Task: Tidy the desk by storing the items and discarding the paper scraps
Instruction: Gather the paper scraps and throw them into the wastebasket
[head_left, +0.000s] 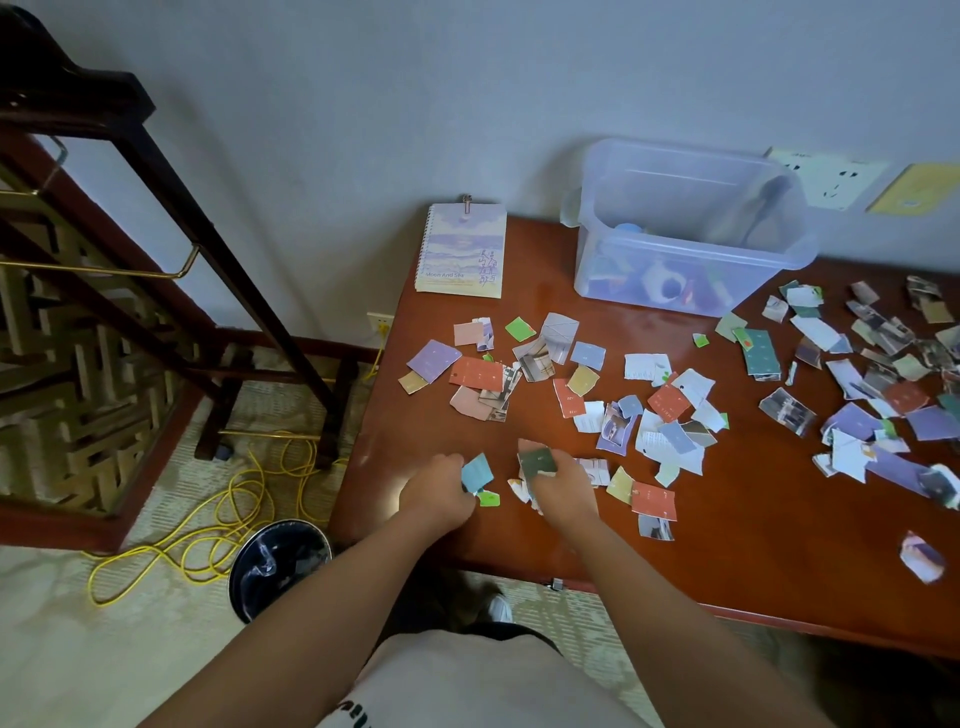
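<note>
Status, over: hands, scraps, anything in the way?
Left hand pinches blue scrap; right hand grips dark green scrap. Many scraps scattered over desk. Bin on floor left, yellow cable beside it.

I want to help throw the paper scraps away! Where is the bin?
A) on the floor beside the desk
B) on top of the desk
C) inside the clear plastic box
A: the black bin stands on the floor, just off the left edge of the desk.
</note>
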